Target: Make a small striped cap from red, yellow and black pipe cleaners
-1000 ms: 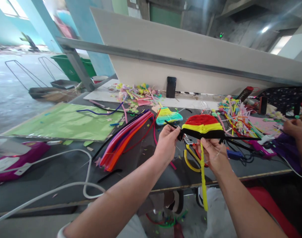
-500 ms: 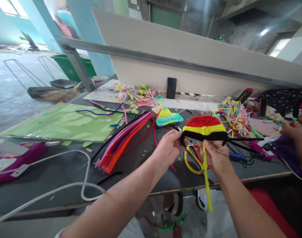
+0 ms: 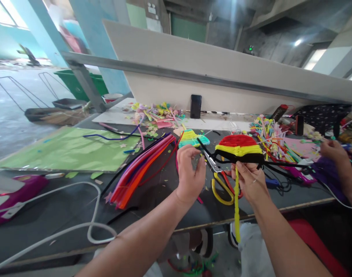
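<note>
**Pipe cleaner weave, mid-hold**

Going left to right from my feed: a bundle of pipe cleaners (image 3: 141,165) lies on the table (image 3: 63,207), well off my left fingers. My left hand (image 3: 189,173) hovers with fingers loosely curled and parted, gripping nothing I can see. Scissors (image 3: 220,181) lie just past those fingertips. My right hand (image 3: 249,181) pinches the lower black edge of the red-yellow-black woven piece (image 3: 238,148), a yellow strand (image 3: 236,207) dangling below those fingers.
</note>
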Demonstrator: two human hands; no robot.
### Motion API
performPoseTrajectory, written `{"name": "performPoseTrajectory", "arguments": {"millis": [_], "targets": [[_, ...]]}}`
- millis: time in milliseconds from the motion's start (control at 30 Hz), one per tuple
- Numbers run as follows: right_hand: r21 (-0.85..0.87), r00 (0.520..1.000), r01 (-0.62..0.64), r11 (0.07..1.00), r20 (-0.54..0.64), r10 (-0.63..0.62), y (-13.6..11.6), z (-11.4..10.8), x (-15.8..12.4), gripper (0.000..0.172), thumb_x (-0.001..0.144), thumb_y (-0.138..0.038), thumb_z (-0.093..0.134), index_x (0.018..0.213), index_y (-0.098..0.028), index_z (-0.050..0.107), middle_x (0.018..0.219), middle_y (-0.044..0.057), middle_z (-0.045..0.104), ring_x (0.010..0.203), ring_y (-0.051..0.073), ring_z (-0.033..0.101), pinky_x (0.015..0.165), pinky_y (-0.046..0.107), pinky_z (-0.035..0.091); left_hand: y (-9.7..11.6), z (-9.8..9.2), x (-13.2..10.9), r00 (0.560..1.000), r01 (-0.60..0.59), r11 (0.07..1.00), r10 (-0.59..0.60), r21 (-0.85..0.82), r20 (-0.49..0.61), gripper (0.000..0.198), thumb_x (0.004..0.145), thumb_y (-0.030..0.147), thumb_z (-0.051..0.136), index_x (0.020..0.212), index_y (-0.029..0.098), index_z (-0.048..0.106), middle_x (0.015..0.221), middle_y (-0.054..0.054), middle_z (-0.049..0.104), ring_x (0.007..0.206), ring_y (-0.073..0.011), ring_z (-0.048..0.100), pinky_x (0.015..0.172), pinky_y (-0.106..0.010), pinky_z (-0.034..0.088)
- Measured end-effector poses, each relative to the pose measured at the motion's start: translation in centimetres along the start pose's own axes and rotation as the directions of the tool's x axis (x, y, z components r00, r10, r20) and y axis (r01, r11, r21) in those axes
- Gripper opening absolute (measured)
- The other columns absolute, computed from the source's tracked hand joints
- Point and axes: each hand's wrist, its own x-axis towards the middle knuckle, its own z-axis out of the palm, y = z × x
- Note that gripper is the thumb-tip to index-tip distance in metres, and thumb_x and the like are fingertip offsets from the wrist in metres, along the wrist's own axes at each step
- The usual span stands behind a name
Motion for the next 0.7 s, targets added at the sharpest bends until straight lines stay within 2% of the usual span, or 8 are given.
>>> {"name": "performPoseTrajectory", "arguments": {"millis": [33,100,167,267,367,567,700], "targets": [[0.003,1.0,-0.001,1.0,0.005,0.001,0.0,0.0,0.0,0.017,0.07,-0.029,0.077,0.07,-0.018,0.065,0.06,-0.002,0.063,0.047,0.008,0.054,0.058,0.028,0.055,0.2,-0.2,0.0,0.99,-0.141,0.988,0.138,0.063,0.038,0.025,0.078,0.01,0.062,0.099,0.022,0.055,0.099,-0.005,0.051,0.095,-0.0169,0.05,0.085,-0.032,0.042],[0.009,1.0,-0.005,1.0,0.02,0.005,-0.1,0.0,0.0,0.018,0.07,-0.031,0.077,0.07,-0.017,0.065,0.061,-0.002,0.063,0.046,0.008,0.053,0.058,0.029,0.056,0.4,-0.6,-0.1,0.943,-0.316,0.939,0.295,0.134,0.156,0.031,0.078,0.008,0.061,0.105,0.023,0.058,0.099,-0.006,0.051,0.093,-0.0174,0.05,0.084,-0.032,0.043],[0.007,1.0,-0.017,1.0,0.025,0.017,-0.2,0.1,-0.1,0.019,0.069,-0.032,0.078,0.071,-0.018,0.066,0.06,-0.002,0.062,0.045,0.008,0.053,0.058,0.029,0.055,0.2,-0.8,0.0,0.9,-0.396,0.903,0.346,0.167,0.264,0.034,0.08,0.008,0.06,0.109,0.025,0.062,0.097,-0.006,0.052,0.088,-0.0168,0.05,0.08,-0.031,0.044],[-0.018,0.999,-0.029,0.999,0.037,0.029,-0.2,0.0,-0.3,0.019,0.07,-0.032,0.077,0.07,-0.017,0.066,0.06,-0.002,0.062,0.046,0.009,0.054,0.057,0.029,0.055,-0.4,-1.1,0.3,0.848,-0.467,0.868,0.385,0.169,0.365,0.033,0.081,0.008,0.057,0.106,0.027,0.066,0.094,-0.006,0.056,0.085,-0.0167,0.052,0.078,-0.031,0.043],[-0.038,0.998,-0.016,0.999,0.058,0.018,-0.1,-0.4,-0.4,0.017,0.072,-0.032,0.075,0.07,-0.017,0.066,0.061,-0.001,0.063,0.047,0.009,0.054,0.056,0.028,0.054,-1.1,-1.3,0.6,0.828,-0.495,0.852,0.403,0.172,0.389,0.029,0.081,0.009,0.056,0.102,0.025,0.068,0.093,-0.006,0.058,0.084,-0.0167,0.054,0.078,-0.031,0.044],[-0.062,0.995,-0.031,0.998,0.095,0.037,-0.2,-1.0,-0.4,0.015,0.075,-0.033,0.072,0.071,-0.019,0.067,0.06,-0.001,0.062,0.049,0.01,0.054,0.055,0.027,0.052,-1.5,-0.9,0.8,0.857,-0.399,0.904,0.309,0.153,0.412,0.023,0.086,0.012,0.049,0.1,0.022,0.066,0.101,-0.008,0.062,0.092,-0.0176,0.06,0.084,-0.031,0.048],[-0.071,0.996,-0.036,0.997,0.083,0.042,-0.3,-0.8,-0.5,0.015,0.074,-0.033,0.072,0.073,-0.019,0.067,0.058,-0.002,0.061,0.049,0.01,0.055,0.051,0.024,0.049,-1.2,-0.9,0.9,0.823,-0.397,0.912,0.306,0.1,0.478,0.026,0.088,0.013,0.048,0.107,0.023,0.063,0.116,-0.01,0.063,0.106,-0.0199,0.06,0.091,-0.034,0.047]]}}
